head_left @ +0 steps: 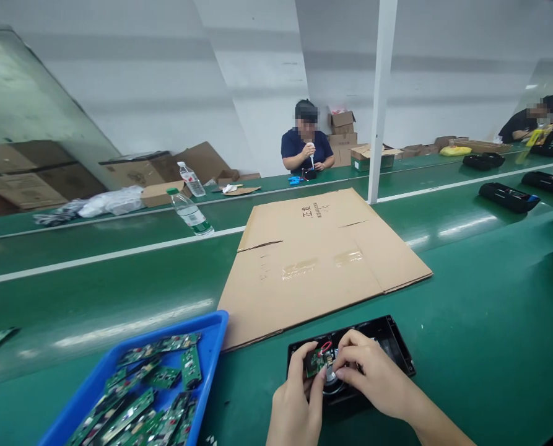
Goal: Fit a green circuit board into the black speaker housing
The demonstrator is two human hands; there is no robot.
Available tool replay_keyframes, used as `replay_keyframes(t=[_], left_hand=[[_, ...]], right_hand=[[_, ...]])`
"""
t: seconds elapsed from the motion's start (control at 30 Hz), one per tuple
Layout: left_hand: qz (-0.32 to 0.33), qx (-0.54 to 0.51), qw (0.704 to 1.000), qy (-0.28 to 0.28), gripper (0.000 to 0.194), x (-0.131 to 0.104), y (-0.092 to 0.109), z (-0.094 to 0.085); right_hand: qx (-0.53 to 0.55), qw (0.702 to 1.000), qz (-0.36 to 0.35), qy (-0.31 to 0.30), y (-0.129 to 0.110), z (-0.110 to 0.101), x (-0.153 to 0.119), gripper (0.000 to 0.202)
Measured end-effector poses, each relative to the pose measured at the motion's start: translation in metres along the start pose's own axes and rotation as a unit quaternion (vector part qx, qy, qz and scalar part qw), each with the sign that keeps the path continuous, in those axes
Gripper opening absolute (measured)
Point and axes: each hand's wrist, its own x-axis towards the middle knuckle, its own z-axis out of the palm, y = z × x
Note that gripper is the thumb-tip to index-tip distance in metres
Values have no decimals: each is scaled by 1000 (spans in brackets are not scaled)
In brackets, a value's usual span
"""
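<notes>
At the near edge of the green bench (466, 322), seen from the head camera, both hands work over a black plastic housing (387, 337) that lies open side up. The left hand (295, 402) pinches a small green circuit board (314, 362) by its near left edge, thumb and fingers closed on it. The right hand (373, 375) comes in from the right, its fingertips curled down onto the board's right end and the round metal part just beneath; whether it grips or only presses I cannot tell. A red wire (325, 347) loops up from the board's top.

Judging by this, the board is being seated into the housing's left half. To do that well, it looks wise to hold the board by its edges only, keep it level over its seat, and let the red wire lie free rather than trapped underneath. Pressure should probably come evenly from both hands, not from 1 corner.

The housing sits directly under the hands, its far right corner showing bare past the right knuckles. Just to the left stands a blue tray (211, 328) heaped with more green boards, near but not touching the housing. Beyond both lies a flattened cardboard sheet (313, 260). Across the bench, well apart, 1 person in a dark top (306, 145) handles something small.
</notes>
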Motion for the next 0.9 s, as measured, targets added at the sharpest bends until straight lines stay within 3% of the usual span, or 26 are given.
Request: replay_keyframes(t=[0.13, 0.33, 0.57, 0.9], left_hand=[[-2, 4, 1000, -19, 29, 0, 4, -3], [1, 37, 998, -43, 38, -1, 2, -7], [2, 9, 996, -87, 46, 1, -7, -9], [33, 86, 988, -126, 45, 5, 0, -10]], right_hand=[[-36, 999, -16, -24, 2, 3, -2, 19], [-155, 985, -68, 29, 10, 13, -1, 16], [-273, 934, -206, 105, 23, 23, -1, 22], [-372, 865, -292, 168, 20, 24, 0, 33]])
